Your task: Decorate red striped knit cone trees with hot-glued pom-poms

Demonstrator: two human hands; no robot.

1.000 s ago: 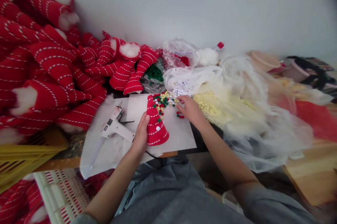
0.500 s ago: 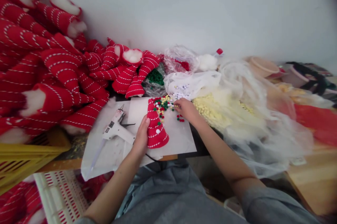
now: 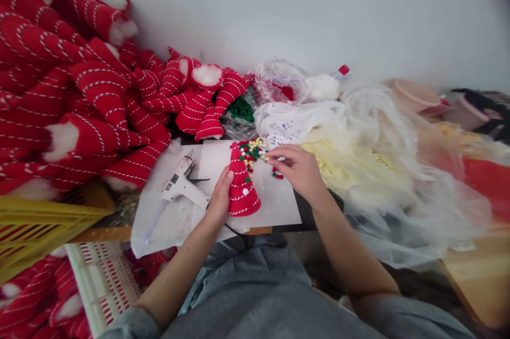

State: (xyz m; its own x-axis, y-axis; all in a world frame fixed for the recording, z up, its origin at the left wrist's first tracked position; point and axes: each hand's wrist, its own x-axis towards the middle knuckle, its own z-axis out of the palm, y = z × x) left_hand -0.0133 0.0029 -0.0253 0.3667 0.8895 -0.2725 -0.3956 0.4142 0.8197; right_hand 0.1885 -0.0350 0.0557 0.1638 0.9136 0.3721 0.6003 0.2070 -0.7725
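My left hand (image 3: pixel 221 195) is closed around the left side of a red cone-shaped stuffed hat (image 3: pixel 244 198) with white dashed stripes. A white pom-pom and a green one sit on the hat's front. Beside its narrow upper end lies a pile of small pom-poms (image 3: pixel 255 151) in red, green, yellow and white. Thumb and forefinger of my right hand (image 3: pixel 298 169) are pinched together at the pile's right edge; what lies between the tips is too small to make out. A white glue gun (image 3: pixel 181 186) rests on paper left of my left hand.
Striped red stuffed pieces (image 3: pixel 99 89) are heaped at the left, above a yellow crate (image 3: pixel 51 217) and a white basket (image 3: pixel 99 280). Behind the paper (image 3: pixel 285 203) lie bags of green pom-poms (image 3: pixel 241 110) and white ones. Clear plastic bags (image 3: pixel 414 195) cover the right side.
My right hand has drawn slightly back to the right, its fingers now more stretched toward the pile. The view has shifted a little; my left hand keeps its hold on the hat.
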